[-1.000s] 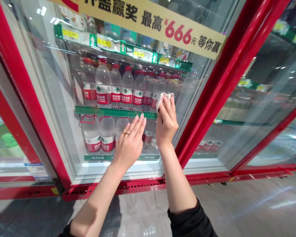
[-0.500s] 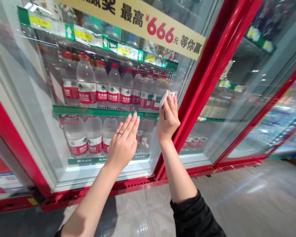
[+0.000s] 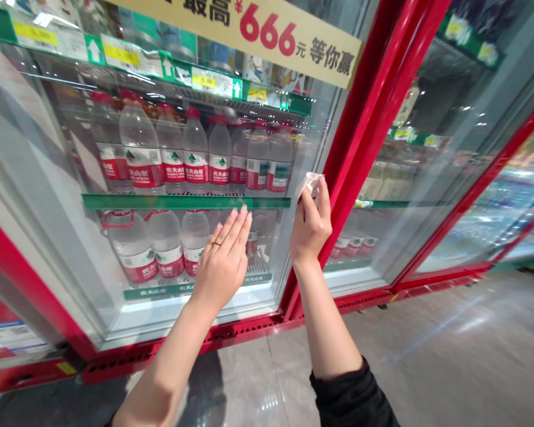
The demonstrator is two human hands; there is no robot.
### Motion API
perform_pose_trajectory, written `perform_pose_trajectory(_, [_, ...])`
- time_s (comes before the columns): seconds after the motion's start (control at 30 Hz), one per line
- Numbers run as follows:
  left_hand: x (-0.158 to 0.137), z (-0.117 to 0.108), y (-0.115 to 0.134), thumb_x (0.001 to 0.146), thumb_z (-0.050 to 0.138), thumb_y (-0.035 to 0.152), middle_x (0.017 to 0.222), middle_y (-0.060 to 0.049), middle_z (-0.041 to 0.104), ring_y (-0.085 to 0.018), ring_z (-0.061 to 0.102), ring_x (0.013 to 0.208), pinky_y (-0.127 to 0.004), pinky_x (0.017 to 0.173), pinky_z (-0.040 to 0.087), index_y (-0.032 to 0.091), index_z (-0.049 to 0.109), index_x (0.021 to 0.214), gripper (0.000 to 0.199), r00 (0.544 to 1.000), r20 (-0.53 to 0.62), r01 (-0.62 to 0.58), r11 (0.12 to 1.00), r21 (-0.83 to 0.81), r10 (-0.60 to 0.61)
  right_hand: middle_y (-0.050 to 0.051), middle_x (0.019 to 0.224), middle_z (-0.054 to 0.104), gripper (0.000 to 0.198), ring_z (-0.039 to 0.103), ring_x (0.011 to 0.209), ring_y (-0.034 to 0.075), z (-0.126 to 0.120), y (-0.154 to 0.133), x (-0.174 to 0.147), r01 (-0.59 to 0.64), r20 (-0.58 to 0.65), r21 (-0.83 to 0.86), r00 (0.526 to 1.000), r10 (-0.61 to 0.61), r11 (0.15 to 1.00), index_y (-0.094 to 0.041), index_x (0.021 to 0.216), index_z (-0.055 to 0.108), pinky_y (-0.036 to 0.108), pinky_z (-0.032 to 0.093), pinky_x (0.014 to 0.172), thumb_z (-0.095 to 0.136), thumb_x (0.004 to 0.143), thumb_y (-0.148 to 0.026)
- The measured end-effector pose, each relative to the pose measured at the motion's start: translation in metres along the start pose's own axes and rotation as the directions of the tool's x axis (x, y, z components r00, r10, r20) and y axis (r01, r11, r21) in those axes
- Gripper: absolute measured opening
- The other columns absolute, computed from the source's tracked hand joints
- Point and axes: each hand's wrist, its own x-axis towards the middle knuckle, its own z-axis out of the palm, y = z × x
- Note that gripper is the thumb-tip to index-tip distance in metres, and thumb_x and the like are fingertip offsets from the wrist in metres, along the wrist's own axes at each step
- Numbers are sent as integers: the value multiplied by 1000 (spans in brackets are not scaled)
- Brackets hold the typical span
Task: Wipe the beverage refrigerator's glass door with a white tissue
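White tissue [image 3: 312,180] clamped in my right hand [image 3: 310,225], at fingertips, just beside red frame [image 3: 360,118]; right hand nearer. Crumpled, long axis hard to tell. My left hand [image 3: 222,258] flat, fingers together, over glass door [image 3: 276,240], well left.

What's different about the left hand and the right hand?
The left hand is open, fingers straight; the right hand is bent, holding a white cloth. The left hand wears a ring; none shows on the right hand. The right hand is nearer the red door frame than the left hand. Both have fingers pointing up, without gloves.
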Motion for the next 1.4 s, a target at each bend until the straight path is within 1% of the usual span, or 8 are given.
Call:
perform_pose_trajectory(0.2, [-5,10,-3,86,49,8,174,12,16,-23,34,162,-46,139,32,44,-13,172,111,1000,-9,-9,999,-47,9,7,168,55,60,45,161,23,-7,7,-22,152,130,-9,980,-149,988,-35,169,41,55,47,131,36,113,-15])
perform_pose_trajectory(0.4, [-5,19,-4,88,48,9,174,11,21,-24,33,162,-50,141,27,47,-6,173,107,999,-40,-5,991,-131,0,18,184,20,67,14,172,31,-1,-5,-36,-17,174,-103,984,35,994,-23,177,9,68,30,135,30,114,-23])
perform_pose_trajectory(0.5, [-5,18,-3,89,47,11,175,12,17,-22,28,164,-47,142,21,46,-8,173,106,1000,-26,11,991,-132,-15,17,185,14,73,8,173,31,8,-11,-29,-10,188,-60,982,21,998,-25,178,2,69,27,135,37,114,-34])
perform_pose_trajectory(0.7, [-8,14,-9,93,43,11,175,13,16,-21,28,164,-45,142,22,45,-9,173,101,1000,-2,3,995,-100,-3,6,180,36,68,26,170,22,-1,5,-39,135,193,-39,973,-125,990,-40,176,12,60,37,136,27,114,-19])
perform_pose_trajectory(0.93, [-8,14,-15,98,42,7,175,6,25,-19,33,163,-46,139,35,40,-11,174,98,998,-58,-39,999,25,41,4,182,31,69,17,172,25,12,-17,-38,-7,119,28,993,4,1000,-37,176,17,65,30,137,25,111,-15])
perform_pose_trajectory(1.07, [-6,12,-13,102,42,5,175,-2,32,-21,33,163,-46,138,34,31,-12,174,93,995,-64,-66,992,105,73,1,175,46,69,24,170,23,13,-36,-40,122,238,126,960,-149,985,-43,172,30,59,37,136,34,111,-12])
perform_pose_trajectory(1.17, [-6,7,-14,103,43,4,175,-3,34,-23,35,162,-45,138,32,31,-11,174,93,994,-79,-68,990,127,79,0,169,55,70,36,166,22,9,-32,-50,212,186,160,953,-241,964,-44,170,36,55,43,134,42,109,-9])
perform_pose_trajectory(1.4, [-4,-5,-20,102,44,4,176,-2,31,-23,33,164,-43,138,30,31,-13,173,95,994,-86,-53,986,157,68,2,178,40,79,16,172,26,24,-18,-55,-10,-26,78,1000,12,997,-36,172,34,73,29,134,32,100,-4])
